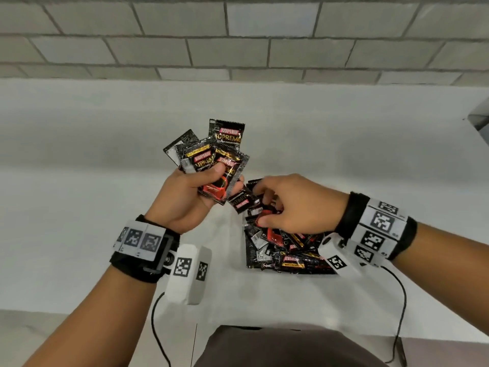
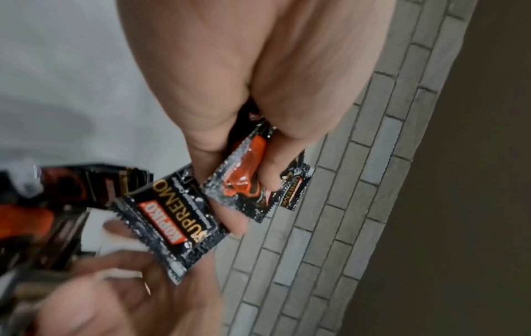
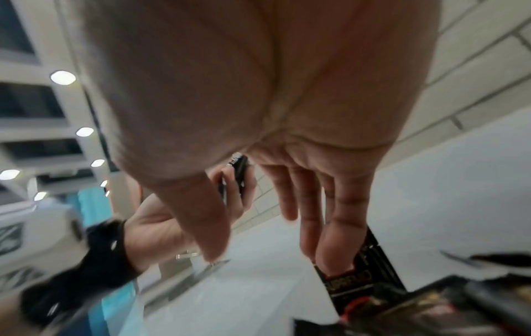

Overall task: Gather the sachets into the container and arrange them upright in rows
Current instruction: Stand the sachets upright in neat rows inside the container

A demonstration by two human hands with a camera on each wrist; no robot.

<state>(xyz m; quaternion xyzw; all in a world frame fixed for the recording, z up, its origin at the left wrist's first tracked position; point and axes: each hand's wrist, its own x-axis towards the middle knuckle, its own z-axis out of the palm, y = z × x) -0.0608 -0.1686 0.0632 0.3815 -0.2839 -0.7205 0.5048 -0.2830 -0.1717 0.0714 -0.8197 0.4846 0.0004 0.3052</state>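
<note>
My left hand (image 1: pixel 227 176) is raised over the white table (image 1: pixel 92 154) and grips a fan of several black Kopiko Supremo sachets (image 1: pixel 225 139), thumb across their fronts. The left wrist view shows that hand (image 2: pixel 252 200) pinching the sachets (image 2: pixel 244 181). A loose pile of the same sachets (image 1: pixel 285 255) lies on the table to the right. My right hand (image 1: pixel 258 205) is on the pile's far end. Its fingers (image 3: pixel 333 245) press on one sachet (image 3: pixel 359 275), also seen as the sachet (image 1: pixel 242 201) poking left, thumb apart. No container is in view.
A grey brick wall (image 1: pixel 238 35) runs along the far side of the table. A grey object (image 1: pixel 479 120) shows at the right edge. Black cables (image 1: pixel 156 327) hang from both wrist units over the table's front edge.
</note>
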